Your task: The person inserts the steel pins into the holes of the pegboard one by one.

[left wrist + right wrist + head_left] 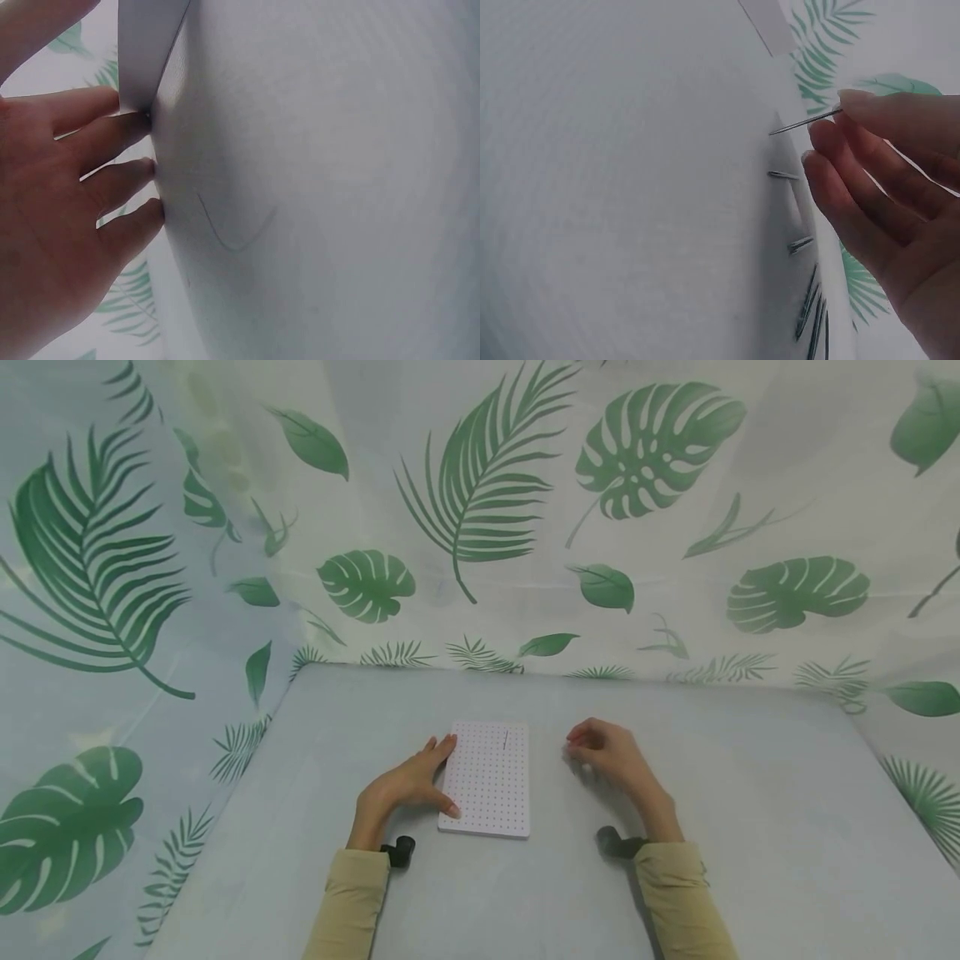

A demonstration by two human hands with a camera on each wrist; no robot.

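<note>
A white rectangular board (486,789) dotted with a grid of small holes or marks lies flat on the table. One thin dark pin (506,740) shows near its upper right, with its lower end at the board. My left hand (411,781) rests along the board's left edge, fingers spread, thumb over the lower left corner. To the right of the board, apart from it, my right hand (609,752) pinches a thin metal pin (804,122) between thumb and fingertips, pointed end outward. Its other end is hidden by the fingertips.
Several more metal pins (808,307) lie on the pale table (750,777) beneath the right hand. A white curtain (525,618) printed with green leaves borders the table at the back and sides. Black wrist cameras (402,852) sit at both cuffs.
</note>
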